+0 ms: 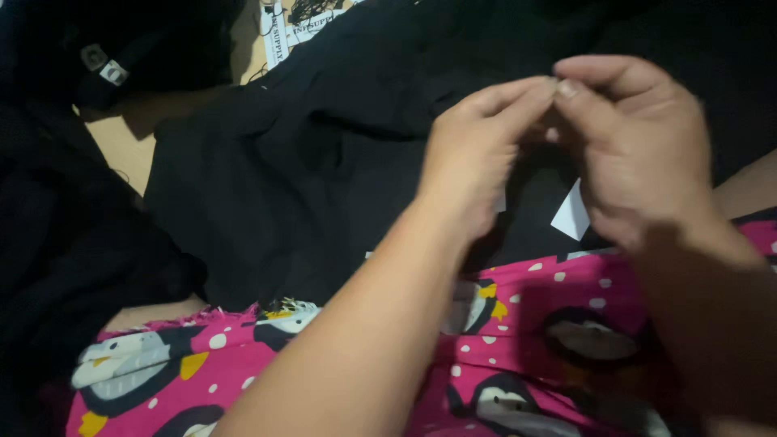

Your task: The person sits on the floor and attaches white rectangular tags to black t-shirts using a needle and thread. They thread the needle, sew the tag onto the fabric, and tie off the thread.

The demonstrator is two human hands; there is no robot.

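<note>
black garment (324, 162) lies above the pink penguin-print cloth (526, 340), while the left hand (473, 154) and right hand (639, 146) pinch fingertips together over it, contents too small to tell.

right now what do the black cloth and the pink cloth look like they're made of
Black cloth: looks like soft woven fabric with a matte finish; it lies in loose folds with no shine. Pink cloth: seems a thin printed cotton-like fabric, with penguin shapes and white dots, and a frayed edge on its left part.
</note>
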